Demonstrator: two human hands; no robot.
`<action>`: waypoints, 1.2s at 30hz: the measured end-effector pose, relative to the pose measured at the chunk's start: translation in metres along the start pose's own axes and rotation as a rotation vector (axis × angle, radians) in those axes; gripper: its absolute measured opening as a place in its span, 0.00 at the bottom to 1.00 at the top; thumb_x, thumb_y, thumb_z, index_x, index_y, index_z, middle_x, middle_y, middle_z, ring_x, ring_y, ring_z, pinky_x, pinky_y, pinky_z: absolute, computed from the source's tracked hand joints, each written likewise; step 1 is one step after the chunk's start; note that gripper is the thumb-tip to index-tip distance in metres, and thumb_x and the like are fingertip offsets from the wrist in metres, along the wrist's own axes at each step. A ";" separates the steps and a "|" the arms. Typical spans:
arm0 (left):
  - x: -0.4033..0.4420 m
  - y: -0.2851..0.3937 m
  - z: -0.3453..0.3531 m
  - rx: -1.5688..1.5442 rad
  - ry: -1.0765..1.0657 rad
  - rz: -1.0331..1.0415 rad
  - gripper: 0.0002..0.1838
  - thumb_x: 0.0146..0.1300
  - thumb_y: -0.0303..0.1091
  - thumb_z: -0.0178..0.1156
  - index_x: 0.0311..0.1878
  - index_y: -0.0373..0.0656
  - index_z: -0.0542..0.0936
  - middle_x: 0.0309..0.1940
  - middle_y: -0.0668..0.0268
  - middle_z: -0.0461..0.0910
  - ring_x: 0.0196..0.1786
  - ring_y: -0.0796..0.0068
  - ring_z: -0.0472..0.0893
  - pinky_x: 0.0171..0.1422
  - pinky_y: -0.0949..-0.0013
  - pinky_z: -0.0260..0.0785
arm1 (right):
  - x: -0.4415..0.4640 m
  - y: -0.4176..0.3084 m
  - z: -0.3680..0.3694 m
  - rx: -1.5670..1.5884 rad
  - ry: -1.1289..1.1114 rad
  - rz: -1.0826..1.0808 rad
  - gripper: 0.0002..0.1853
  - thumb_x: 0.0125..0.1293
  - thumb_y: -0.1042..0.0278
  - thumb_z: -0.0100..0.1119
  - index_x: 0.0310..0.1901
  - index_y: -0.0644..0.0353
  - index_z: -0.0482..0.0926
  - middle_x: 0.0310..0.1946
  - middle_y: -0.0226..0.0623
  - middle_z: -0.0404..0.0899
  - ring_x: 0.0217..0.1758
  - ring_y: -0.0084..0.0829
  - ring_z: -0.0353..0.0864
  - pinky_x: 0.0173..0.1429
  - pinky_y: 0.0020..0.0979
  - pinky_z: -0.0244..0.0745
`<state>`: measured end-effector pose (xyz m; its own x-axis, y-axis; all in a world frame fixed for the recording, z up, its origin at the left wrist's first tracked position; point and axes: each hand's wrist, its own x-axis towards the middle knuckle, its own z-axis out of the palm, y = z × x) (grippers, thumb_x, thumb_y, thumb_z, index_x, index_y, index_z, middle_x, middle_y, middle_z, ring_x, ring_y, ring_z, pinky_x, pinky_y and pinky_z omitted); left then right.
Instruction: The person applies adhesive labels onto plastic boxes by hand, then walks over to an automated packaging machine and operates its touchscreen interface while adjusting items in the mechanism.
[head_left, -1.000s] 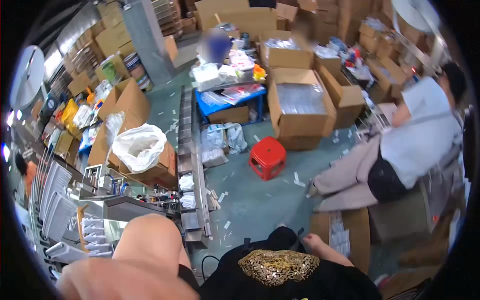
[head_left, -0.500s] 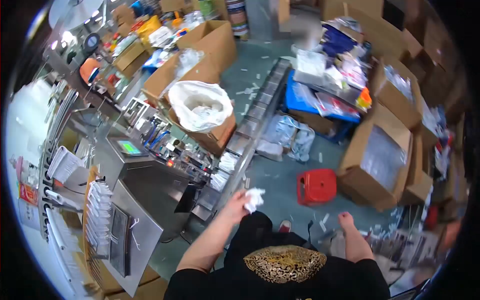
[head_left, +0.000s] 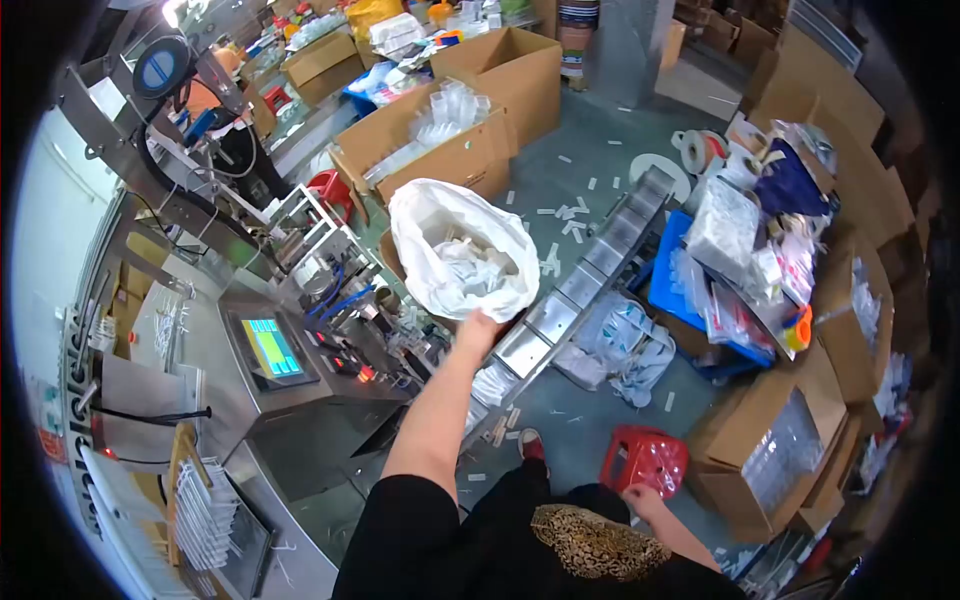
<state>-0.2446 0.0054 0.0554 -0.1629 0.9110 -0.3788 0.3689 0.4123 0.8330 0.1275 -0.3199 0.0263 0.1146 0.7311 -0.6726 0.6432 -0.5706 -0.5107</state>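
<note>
My left hand (head_left: 478,332) reaches forward to the near rim of a white plastic bag (head_left: 410,225) that lines a cardboard box. Its fingertips are hard to make out against the rim. Inside the bag lies crumpled whitish scrap (head_left: 470,265). Low in front of my body, my right hand (head_left: 645,499) has its fingers curled in, with nothing visible in them. It appears just in front of a red plastic stool (head_left: 650,455). A metal conveyor (head_left: 565,315) runs beside the bag, with white wrapped pieces (head_left: 490,385) at its near end.
A machine with a lit touchscreen (head_left: 268,348) stands at left. Beyond the bag is a cardboard box of clear plastic pieces (head_left: 450,150). A blue crate (head_left: 672,290) with piled packages and an open carton (head_left: 770,450) stand at right. Paper strips litter the floor.
My left hand has moved forward to the bag; the crumpled white piece it held no longer shows in it. My right hand has come inward. The view has shifted closer to the conveyor.
</note>
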 end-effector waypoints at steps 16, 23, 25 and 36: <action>-0.140 0.023 -0.295 1.400 0.655 -0.271 0.26 0.46 0.48 0.58 0.50 0.50 0.75 0.66 0.57 0.48 0.67 0.42 0.43 0.64 0.39 0.38 | 0.223 -0.171 0.010 -0.320 -0.534 -0.384 0.13 0.55 0.60 0.56 0.37 0.61 0.77 0.28 0.36 0.78 0.33 0.28 0.76 0.38 0.28 0.71; -0.136 0.023 -0.295 1.300 0.515 -0.573 0.32 0.40 0.55 0.62 0.53 0.60 0.73 0.67 0.56 0.45 0.64 0.33 0.44 0.61 0.38 0.45 | 0.295 -0.310 -0.004 -0.271 -0.644 -0.489 0.14 0.56 0.60 0.56 0.37 0.62 0.77 0.29 0.36 0.78 0.33 0.27 0.76 0.39 0.27 0.71; -0.152 0.020 -0.296 1.289 0.510 -0.552 0.32 0.40 0.55 0.61 0.53 0.59 0.73 0.67 0.56 0.45 0.64 0.32 0.44 0.60 0.37 0.47 | 0.310 -0.366 -0.001 -0.116 -0.628 -0.488 0.13 0.57 0.61 0.55 0.37 0.63 0.76 0.29 0.35 0.77 0.33 0.26 0.75 0.40 0.27 0.70; -0.166 0.002 -0.302 1.368 0.463 -0.412 0.31 0.40 0.61 0.58 0.50 0.58 0.75 0.65 0.56 0.49 0.62 0.28 0.46 0.53 0.30 0.51 | 0.246 -0.731 0.168 0.406 -0.760 -1.264 0.07 0.60 0.69 0.53 0.37 0.64 0.74 0.30 0.30 0.74 0.34 0.21 0.71 0.40 0.22 0.66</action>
<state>-0.4930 -0.1438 0.2413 -0.6357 0.7639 -0.1111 0.7304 0.5488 -0.4066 -0.4417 0.2140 0.1436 -0.8164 0.5158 0.2595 -0.2398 0.1060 -0.9650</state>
